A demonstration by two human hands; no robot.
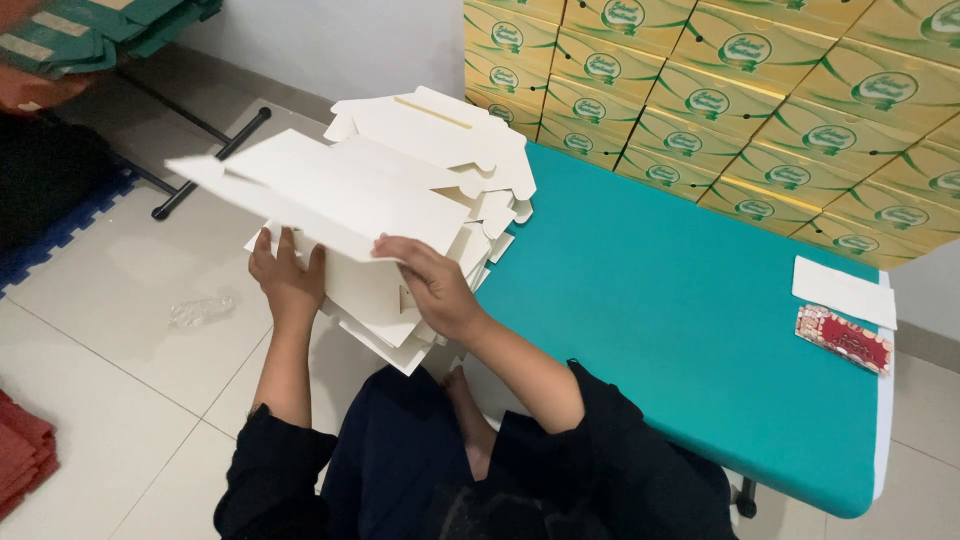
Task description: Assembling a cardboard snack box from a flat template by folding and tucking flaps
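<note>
My left hand (287, 281) and my right hand (430, 282) both grip a flat, cream-white unfolded carton blank (330, 200), lifted and tilted above a pile. The left hand holds its near left edge from below, the right hand pinches its near right edge. Under it lies a fanned stack of the same white carton blanks (450, 140), resting on the left end of a teal table (680, 300). My dark sleeves and lap show at the bottom.
A wall of stacked yellow-and-green boxes (740, 90) stands at the back of the table. A white paper (843, 290) and a red patterned packet (842, 339) lie at its right end. A clear plastic bottle (200, 310) lies on the tiled floor. Green cartons (90, 30) sit at upper left.
</note>
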